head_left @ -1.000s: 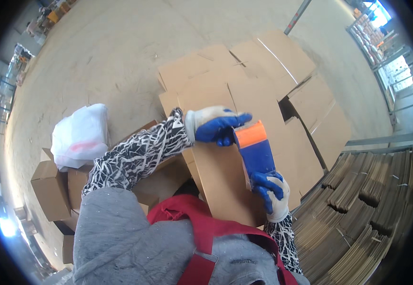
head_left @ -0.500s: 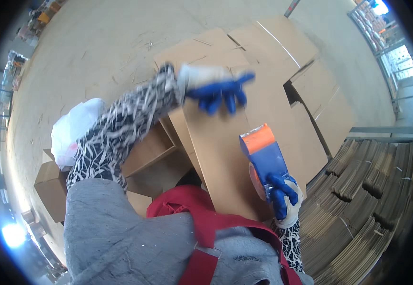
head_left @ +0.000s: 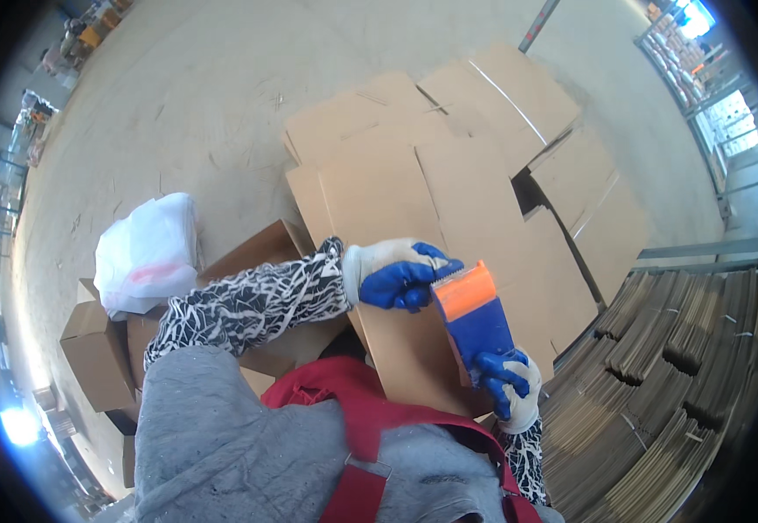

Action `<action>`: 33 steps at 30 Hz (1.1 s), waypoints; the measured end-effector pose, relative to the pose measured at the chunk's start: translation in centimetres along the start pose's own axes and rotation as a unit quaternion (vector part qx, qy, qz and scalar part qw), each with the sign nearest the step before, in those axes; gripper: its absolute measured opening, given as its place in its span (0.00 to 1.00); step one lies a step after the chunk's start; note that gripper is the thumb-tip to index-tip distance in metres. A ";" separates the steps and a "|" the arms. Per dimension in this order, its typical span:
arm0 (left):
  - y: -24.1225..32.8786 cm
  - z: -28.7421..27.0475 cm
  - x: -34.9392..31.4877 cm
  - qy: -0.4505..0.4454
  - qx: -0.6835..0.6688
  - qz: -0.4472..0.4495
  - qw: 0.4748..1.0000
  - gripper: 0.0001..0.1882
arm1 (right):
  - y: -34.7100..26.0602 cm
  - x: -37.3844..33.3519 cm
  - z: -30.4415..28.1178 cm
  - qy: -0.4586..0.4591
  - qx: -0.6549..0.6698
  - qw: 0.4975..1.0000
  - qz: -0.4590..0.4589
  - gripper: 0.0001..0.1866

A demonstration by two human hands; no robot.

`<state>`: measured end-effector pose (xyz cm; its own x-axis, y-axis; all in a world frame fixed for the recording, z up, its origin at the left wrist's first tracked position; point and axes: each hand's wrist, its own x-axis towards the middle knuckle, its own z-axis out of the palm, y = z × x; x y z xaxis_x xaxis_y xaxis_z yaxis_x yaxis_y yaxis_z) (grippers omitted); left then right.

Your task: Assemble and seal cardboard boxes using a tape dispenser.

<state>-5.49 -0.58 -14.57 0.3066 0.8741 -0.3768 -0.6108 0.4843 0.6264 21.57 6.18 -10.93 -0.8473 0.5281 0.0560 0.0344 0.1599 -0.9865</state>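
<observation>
In my right hand (head_left: 509, 388), gloved in white and blue, is a blue tape dispenser (head_left: 481, 329) with an orange front flap, my fingers wrapped round its handle. My left hand (head_left: 396, 277), in a matching glove, meets the dispenser's serrated front edge. Its fingers are bent and pressed together there; whether they pinch the tape's end is too small to tell. Both hands are above a flattened cardboard box (head_left: 409, 353), which lies on other flat cardboard (head_left: 483, 187) in front of me.
Bundled stacks of flat cardboard (head_left: 658, 375) stand at the right beside a metal rail (head_left: 701, 248). An open carton (head_left: 257, 248) is under my left forearm. At the left, a white plastic bag (head_left: 148, 253) rests near a smaller box (head_left: 95, 353). Concrete floor (head_left: 222, 105) extends beyond.
My left hand has come down and toward me, from above the cardboard to the dispenser's front edge. The dispenser in my right hand has moved slightly nearer to me.
</observation>
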 end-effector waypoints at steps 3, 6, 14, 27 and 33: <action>1.6 0.8 -0.5 0.042 0.037 -0.001 0.998 0.17 | 0.2 -0.1 -0.2 -0.001 -0.005 1.000 -0.005 0.12; 4.8 0.8 -0.4 0.169 0.437 0.089 0.879 0.16 | 0.7 0.1 -0.4 -0.007 -0.024 0.999 0.029 0.14; 19.8 -9.2 2.7 0.388 0.812 0.073 0.431 0.14 | -2.0 7.0 1.7 0.079 0.096 0.987 0.104 0.19; 7.6 -28.2 6.1 0.331 0.749 0.109 0.563 0.24 | -1.8 8.2 1.8 0.062 0.088 0.985 0.132 0.19; 12.1 -3.6 8.3 0.311 0.750 -0.040 0.582 0.36 | 0.4 6.1 1.4 0.094 0.121 0.963 0.221 0.17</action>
<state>-12.95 12.41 -12.61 -0.3194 0.8892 -0.3276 0.8554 0.4193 0.3041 15.62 8.27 -11.17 -0.6660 0.6457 -0.3735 0.2260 -0.3026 -0.9260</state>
